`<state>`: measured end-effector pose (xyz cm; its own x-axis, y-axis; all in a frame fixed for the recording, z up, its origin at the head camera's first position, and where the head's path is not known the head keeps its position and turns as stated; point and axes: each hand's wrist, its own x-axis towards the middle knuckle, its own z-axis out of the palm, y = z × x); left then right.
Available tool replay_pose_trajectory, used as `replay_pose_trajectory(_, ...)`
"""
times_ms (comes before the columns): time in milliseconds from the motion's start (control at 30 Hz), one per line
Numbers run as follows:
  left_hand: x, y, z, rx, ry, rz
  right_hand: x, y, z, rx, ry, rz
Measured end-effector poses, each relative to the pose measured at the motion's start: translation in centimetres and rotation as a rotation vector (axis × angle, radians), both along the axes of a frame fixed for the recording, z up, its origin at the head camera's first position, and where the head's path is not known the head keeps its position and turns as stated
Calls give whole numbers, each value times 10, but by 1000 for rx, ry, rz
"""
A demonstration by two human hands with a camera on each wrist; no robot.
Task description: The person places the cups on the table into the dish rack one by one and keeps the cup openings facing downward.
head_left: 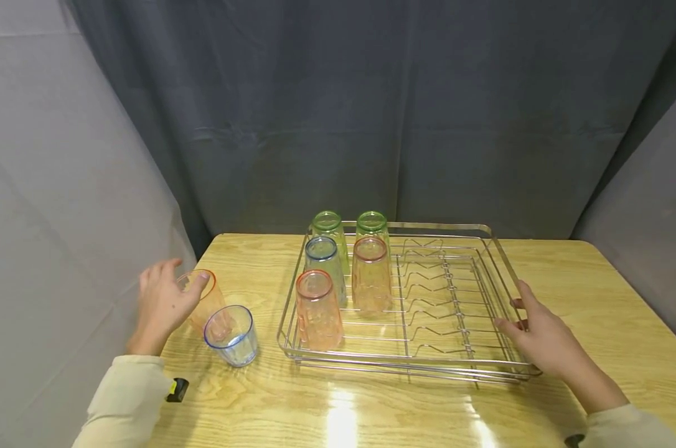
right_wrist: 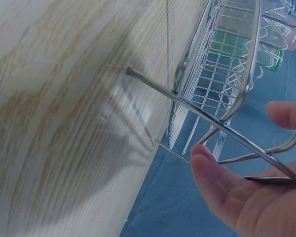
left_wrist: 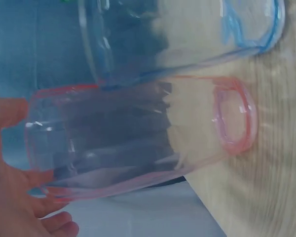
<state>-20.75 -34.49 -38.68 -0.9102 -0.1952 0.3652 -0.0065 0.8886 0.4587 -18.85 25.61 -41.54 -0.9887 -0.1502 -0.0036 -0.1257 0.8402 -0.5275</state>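
Note:
My left hand [head_left: 164, 298] is at the rim of an upright, clear orange-tinted glass [left_wrist: 123, 138], thumb on one side and fingers on the other. Its fingers look loosely spread, and the glass base stands on the table. Close beside it is an upright clear glass [head_left: 239, 348] with a blue rim. My right hand [head_left: 545, 336] holds the right side rail of a metal wire dish rack [head_left: 360, 356], the rail running between thumb and fingers. On the rack's left side, several glasses stand upside down, including an orange one [head_left: 319, 320] at the front and a pink one [head_left: 371, 280].
A blue-rimmed glass [head_left: 325, 267] and two green glasses [head_left: 328, 221] [head_left: 371, 221] stand behind in the rack. Wavy wire dividers [head_left: 427, 311] fill the rack's right part. The wooden table [head_left: 271, 410] ends at a dark curtain [head_left: 399, 124], with a grey cloth [head_left: 63, 186] at left.

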Motion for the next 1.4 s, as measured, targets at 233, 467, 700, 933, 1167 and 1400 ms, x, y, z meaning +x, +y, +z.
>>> replay_pose_trajectory(233, -4, -1, -8, -69, -95, -61, 0, -1, -2, -4, 15, -4)
replay_pose_trajectory(467, -8, -1, -9, -102, -197, -98, 1, -1, 0, -6, 17, -9)
replay_pose_trajectory(700, -12, -1, -3, -92, -330, -131, 1, -2, 2, -4, 14, -12)
replay_pose_trajectory(933, -11, 2, -3, -87, -364, -90, 2, -1, 1, 2, 6, -12)
replay_pose_trajectory(1167, -10, 2, -3, -85, -392, -84, 1, -1, 0, 6, 12, -10)
replay_pose_trajectory(1400, -11, 3, 0, -75, -415, -80, 1, -1, 0, 5, 6, -7)
